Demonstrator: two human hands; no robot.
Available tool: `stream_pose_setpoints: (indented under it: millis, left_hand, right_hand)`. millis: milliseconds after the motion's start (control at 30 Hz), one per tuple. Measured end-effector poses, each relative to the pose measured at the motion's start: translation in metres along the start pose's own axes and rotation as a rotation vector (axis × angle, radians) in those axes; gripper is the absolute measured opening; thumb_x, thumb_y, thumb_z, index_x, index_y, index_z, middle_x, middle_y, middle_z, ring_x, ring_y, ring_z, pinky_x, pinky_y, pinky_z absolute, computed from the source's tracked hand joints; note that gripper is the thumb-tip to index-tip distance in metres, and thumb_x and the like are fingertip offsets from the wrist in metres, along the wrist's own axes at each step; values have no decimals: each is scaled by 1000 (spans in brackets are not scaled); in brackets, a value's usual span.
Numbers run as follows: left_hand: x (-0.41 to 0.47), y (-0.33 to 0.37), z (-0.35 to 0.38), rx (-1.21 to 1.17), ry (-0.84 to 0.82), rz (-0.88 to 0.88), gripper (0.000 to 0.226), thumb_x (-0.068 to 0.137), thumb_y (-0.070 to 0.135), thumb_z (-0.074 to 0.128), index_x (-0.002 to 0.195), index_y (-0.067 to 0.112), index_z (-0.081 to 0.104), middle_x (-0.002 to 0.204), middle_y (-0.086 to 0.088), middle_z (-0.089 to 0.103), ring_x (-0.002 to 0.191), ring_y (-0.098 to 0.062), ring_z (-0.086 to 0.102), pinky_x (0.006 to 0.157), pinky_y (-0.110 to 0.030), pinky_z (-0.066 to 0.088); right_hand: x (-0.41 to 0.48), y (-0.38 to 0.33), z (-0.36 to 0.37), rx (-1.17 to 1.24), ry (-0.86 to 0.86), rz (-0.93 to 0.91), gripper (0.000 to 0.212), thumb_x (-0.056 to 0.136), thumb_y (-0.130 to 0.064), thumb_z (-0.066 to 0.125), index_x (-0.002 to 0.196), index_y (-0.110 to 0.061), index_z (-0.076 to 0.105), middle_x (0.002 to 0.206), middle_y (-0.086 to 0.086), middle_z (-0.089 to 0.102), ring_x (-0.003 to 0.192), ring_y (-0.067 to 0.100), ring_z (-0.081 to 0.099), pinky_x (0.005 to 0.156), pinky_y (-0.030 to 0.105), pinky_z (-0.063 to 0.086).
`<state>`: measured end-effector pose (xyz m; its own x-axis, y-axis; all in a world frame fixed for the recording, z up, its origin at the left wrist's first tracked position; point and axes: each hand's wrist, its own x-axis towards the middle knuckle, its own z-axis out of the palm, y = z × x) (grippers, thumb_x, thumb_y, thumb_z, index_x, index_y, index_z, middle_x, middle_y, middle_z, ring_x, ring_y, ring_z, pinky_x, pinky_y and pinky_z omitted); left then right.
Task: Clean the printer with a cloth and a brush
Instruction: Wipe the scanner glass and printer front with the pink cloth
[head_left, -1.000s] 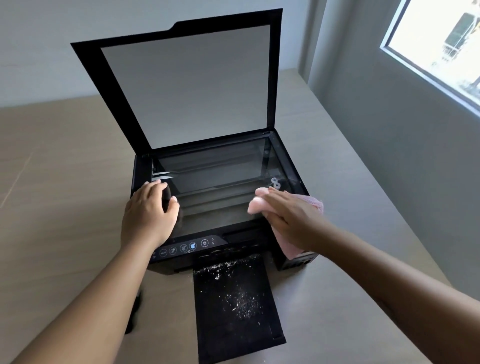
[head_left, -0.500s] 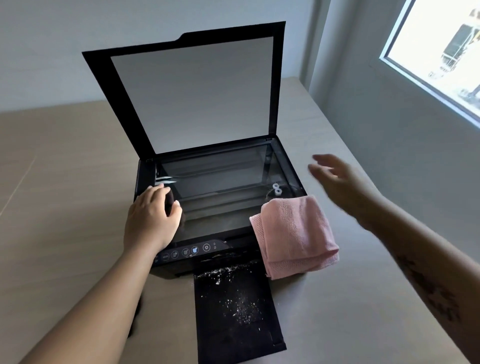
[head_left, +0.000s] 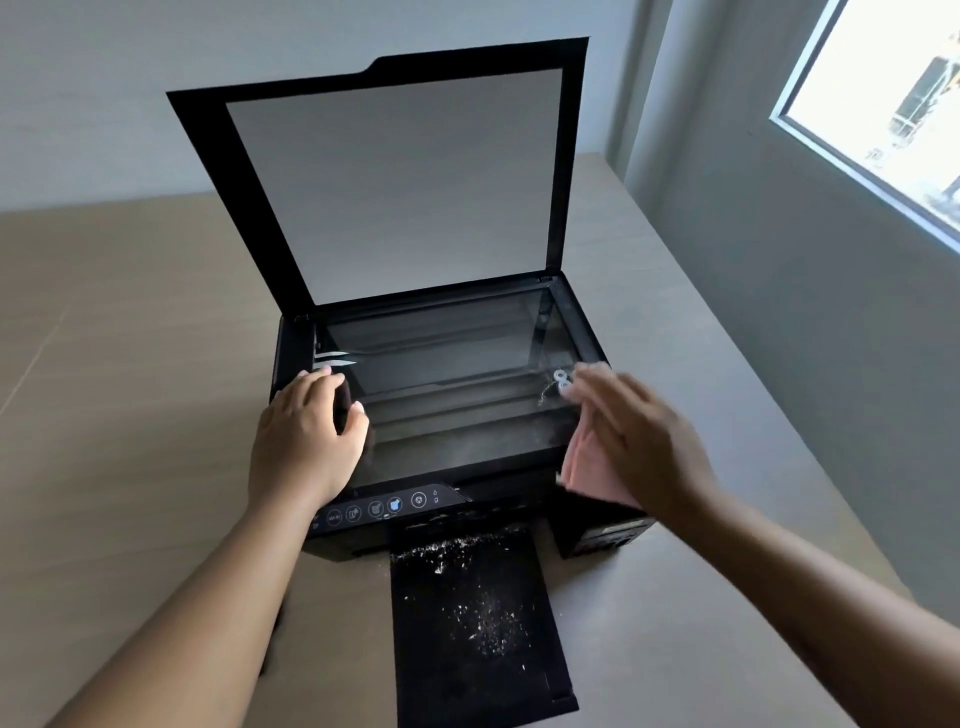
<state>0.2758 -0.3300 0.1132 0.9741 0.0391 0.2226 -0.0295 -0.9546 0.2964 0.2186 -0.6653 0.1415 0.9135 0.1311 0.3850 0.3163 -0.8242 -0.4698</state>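
A black printer (head_left: 605, 538) stands on the table with its scanner lid (head_left: 395, 176) raised. The scanner glass (head_left: 457, 374) looks dusty near the front, and two small white rings (head_left: 561, 379) lie at its right edge. My left hand (head_left: 306, 441) rests curled on the printer's front left corner; something dark shows between thumb and fingers, and I cannot tell what it is. My right hand (head_left: 639, 436), blurred, lies flat on a pink cloth (head_left: 587, 467) at the glass's front right corner. White crumbs are scattered over the pulled-out output tray (head_left: 478, 623).
The beige table (head_left: 130, 415) spreads wide to the left of the printer. A grey wall with a window (head_left: 883, 114) runs close along the right side. A dark object (head_left: 270, 647) lies on the table, mostly hidden under my left forearm.
My right hand had lifted off to the right, leaving the cloth spread over the printer's corner; it has come back down onto the cloth. My left hand has stayed in place.
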Motion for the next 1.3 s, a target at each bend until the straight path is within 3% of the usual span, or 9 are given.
stream_pose_setpoints:
  millis: [167, 233, 333, 500, 600, 767, 1000, 1100, 1300]
  left_hand:
    - [0, 1, 0, 6, -8, -4, 43, 91, 35, 50, 128, 14, 54, 142, -4, 49, 135, -24, 39, 111, -41, 31]
    - [0, 0, -1, 10, -9, -2, 44, 91, 35, 51, 129, 13, 54, 142, -4, 49, 135, -24, 39, 111, -41, 31]
    - [-1, 0, 0, 11, -11, -5, 44, 91, 34, 52, 129, 13, 54, 143, -4, 49, 136, -24, 38, 112, -41, 30]
    - [-1, 0, -1, 9, -2, 9, 47, 90, 38, 46, 128, 12, 55, 142, -5, 50, 135, -25, 39, 111, -42, 32]
    - [-1, 1, -1, 15, -2, 8, 52, 87, 41, 40, 127, 13, 55, 141, -5, 51, 135, -25, 39, 110, -43, 32]
    - [-1, 1, -1, 19, -8, -2, 44, 90, 35, 49, 128, 12, 54, 142, -5, 50, 136, -25, 38, 110, -43, 32]
    - [-2, 2, -2, 3, -6, -8, 43, 90, 34, 50, 128, 13, 54, 143, -4, 49, 136, -24, 38, 111, -42, 30]
    - [-2, 2, -2, 6, 0, -1, 44, 90, 35, 48, 127, 13, 54, 142, -4, 50, 136, -25, 38, 110, -42, 30]
    - [-2, 3, -3, 19, -11, -9, 43, 91, 33, 50, 128, 12, 53, 142, -5, 50, 136, -25, 38, 110, -43, 31]
  right_hand:
    - [64, 5, 17, 59, -38, 191, 41, 100, -40, 43, 137, -24, 36, 124, 9, 64, 108, 36, 63, 84, 43, 53]
    - [74, 2, 40, -149, -238, 97, 39, 98, -47, 32, 132, -30, 40, 138, 7, 52, 134, 35, 42, 111, 50, 34]
    - [73, -17, 63, -337, -387, 67, 63, 95, -57, 24, 150, -25, 26, 161, -1, 18, 150, 28, 5, 120, 53, 7]
    - [35, -4, 29, -300, -512, -328, 60, 96, -56, 30, 151, -34, 24, 162, -1, 17, 150, 24, 6, 122, 46, 5]
    - [43, 12, 24, -408, -490, -47, 62, 89, -66, 21, 149, -50, 15, 163, -5, 10, 150, 23, -4, 120, 52, 1]
    - [85, -21, 62, -367, -389, 220, 64, 89, -53, 24, 150, -41, 16, 163, 5, 9, 149, 32, -4, 119, 54, 4]
    - [34, -26, 45, -198, -519, -262, 55, 89, -45, 32, 142, -38, 42, 156, 0, 34, 148, 23, 20, 119, 47, 22]
    - [17, 11, 16, -196, -353, 21, 58, 81, -41, 31, 136, -35, 49, 152, 0, 41, 145, 24, 27, 111, 48, 36]
    - [50, -26, 47, -334, -332, 293, 59, 92, -54, 22, 149, -40, 17, 161, 7, 17, 149, 35, 3, 120, 51, 6]
